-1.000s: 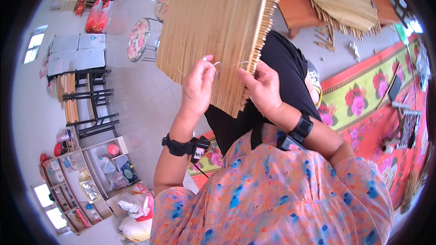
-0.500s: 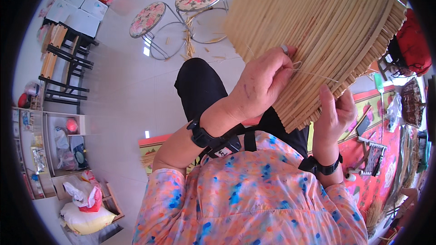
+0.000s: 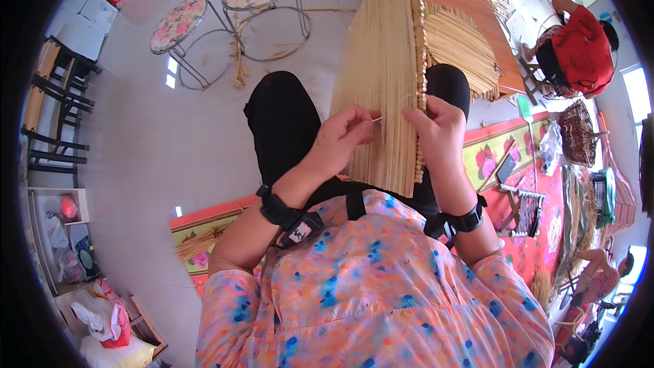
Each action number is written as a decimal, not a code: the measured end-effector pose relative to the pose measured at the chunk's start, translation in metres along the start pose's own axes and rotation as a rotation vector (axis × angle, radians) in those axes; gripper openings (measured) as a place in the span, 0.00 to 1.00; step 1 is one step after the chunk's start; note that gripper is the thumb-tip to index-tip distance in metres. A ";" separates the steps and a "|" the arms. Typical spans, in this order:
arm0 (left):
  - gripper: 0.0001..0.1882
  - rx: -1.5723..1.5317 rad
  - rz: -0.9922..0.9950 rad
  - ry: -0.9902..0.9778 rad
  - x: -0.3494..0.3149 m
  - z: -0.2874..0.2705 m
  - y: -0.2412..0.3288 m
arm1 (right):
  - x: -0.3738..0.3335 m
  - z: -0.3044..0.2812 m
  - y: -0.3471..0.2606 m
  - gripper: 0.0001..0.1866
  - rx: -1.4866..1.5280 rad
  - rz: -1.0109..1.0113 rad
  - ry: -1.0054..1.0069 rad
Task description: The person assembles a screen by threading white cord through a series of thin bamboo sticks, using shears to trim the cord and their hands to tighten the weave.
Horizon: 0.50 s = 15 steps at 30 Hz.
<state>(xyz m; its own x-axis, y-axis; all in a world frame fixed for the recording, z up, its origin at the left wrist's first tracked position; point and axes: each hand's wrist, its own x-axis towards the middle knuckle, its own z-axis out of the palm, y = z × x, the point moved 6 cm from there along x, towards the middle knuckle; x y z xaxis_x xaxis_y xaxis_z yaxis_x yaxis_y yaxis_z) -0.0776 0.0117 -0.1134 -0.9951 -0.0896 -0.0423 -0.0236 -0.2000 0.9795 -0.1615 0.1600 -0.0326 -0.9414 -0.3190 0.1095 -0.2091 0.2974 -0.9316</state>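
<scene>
Grey tiled floor (image 3: 157, 136), workshop room. Left hand (image 3: 337, 140) fingers pinched on a thin needle (image 3: 377, 119) at the straw mat (image 3: 381, 88). Right hand (image 3: 439, 129) fingers closed, gripping the mat's right bound edge. Mat stands upright over the lap, centre. Two floral stools (image 3: 204, 20) far left; person in red (image 3: 579, 51) far right.

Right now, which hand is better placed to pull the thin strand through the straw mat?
Probably the left hand: its fingers already pinch the thin strand in front of the straw mat. The right hand grips the mat's bound edge, steadying it.
</scene>
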 end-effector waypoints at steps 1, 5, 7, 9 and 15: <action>0.05 -0.063 0.014 -0.009 0.001 -0.001 0.001 | 0.002 0.001 0.001 0.09 -0.005 0.005 -0.013; 0.02 0.223 0.193 0.078 -0.001 -0.016 0.039 | 0.003 0.010 0.000 0.08 0.024 0.012 -0.080; 0.04 0.390 0.274 0.130 -0.008 -0.027 0.066 | 0.001 0.015 -0.010 0.07 0.030 0.024 -0.122; 0.05 0.393 0.403 0.210 -0.013 -0.052 0.088 | 0.007 0.018 -0.006 0.07 0.026 0.029 -0.168; 0.08 0.233 0.766 0.477 -0.078 -0.142 0.184 | 0.013 0.025 -0.014 0.09 0.036 0.003 -0.264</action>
<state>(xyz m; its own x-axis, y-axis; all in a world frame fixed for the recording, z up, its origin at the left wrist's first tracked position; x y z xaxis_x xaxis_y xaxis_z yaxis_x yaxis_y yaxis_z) 0.0089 -0.1564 0.0423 -0.6036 -0.5181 0.6060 0.5528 0.2757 0.7864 -0.1642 0.1296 -0.0265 -0.8395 -0.5431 0.0167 -0.1920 0.2678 -0.9442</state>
